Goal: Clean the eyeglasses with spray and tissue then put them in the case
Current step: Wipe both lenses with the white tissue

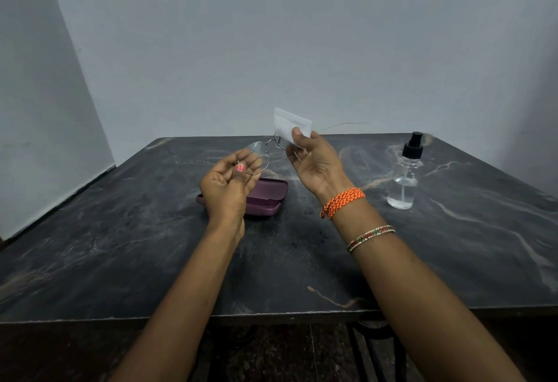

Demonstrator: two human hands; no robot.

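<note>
The left hand [229, 182] is holding the eyeglasses [255, 156] up above the table [120, 255], thumb and fingers pinching the rim of the near lens, which is showing small droplets. The frame's long axis is running from that hand up and to the right, so the far lens is lying against the tissue [288, 123]. The right hand [314, 161] is gripping the folded white tissue between thumb and fingers, right at that far lens, so this hand is the nearer one for wiping; whether the tissue is already pressing on the glass is hard to tell. The purple case [265, 197] is lying open on the table just below the left hand. The spray bottle [404, 173] is standing upright well off to the right, untouched. Judging from this, the wiping step is starting, and the casing is not yet done
</note>
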